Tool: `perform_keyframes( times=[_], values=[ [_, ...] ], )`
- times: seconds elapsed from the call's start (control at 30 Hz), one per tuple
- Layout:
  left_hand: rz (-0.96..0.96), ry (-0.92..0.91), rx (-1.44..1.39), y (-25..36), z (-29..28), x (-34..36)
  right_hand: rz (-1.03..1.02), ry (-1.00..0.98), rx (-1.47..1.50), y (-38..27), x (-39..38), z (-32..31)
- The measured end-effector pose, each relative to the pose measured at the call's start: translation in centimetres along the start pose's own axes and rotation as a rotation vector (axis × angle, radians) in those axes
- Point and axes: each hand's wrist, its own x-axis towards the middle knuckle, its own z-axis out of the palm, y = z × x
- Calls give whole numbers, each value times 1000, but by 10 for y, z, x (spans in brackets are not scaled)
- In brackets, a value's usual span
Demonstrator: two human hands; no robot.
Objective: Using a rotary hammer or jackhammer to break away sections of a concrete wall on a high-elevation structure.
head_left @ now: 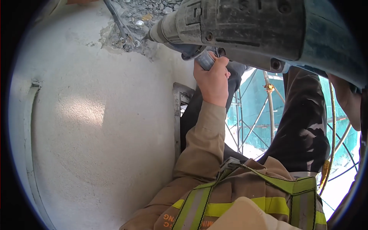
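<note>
A large, dusty dark demolition hammer [245, 30] stretches across the upper right, its tapered nose [165, 32] pointing left at a broken patch [130, 40] of the pale wall. My left hand [214, 82] is closed around the grey side handle [206, 60] below the nose, thumb on top. At the right edge, part of my right hand [347, 101] shows beneath the rear of the hammer. Its fingers are hidden behind the tool body, so its grip cannot be seen. Whether the tip touches the rubble is unclear.
Loose grey rubble [149, 9] lies at the top, with a dark thin rod or cable [115, 17] running into it. A metal frame [177, 115] edges the pale wall [115, 153]. Scaffold poles [270, 103], green netting [253, 115] and a rope [332, 115] are at the right.
</note>
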Motion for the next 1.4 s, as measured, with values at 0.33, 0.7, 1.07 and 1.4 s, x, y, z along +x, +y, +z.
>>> perform_keyframes(
  times=[0.33,0.7,1.07,1.4],
  values=[
    [7,56,8,-8,-13,-3,-90,72,-45,-61,367,136],
    [31,-296,-515,-116,-84,34,-73,-281,389,-80,358,147],
    [-256,-376,-365,-128,-127,63,-136,-153,298,-52,332,163],
    [-98,-16,179,-59,-59,25,-11,126,453,3,288,197]
  ],
)
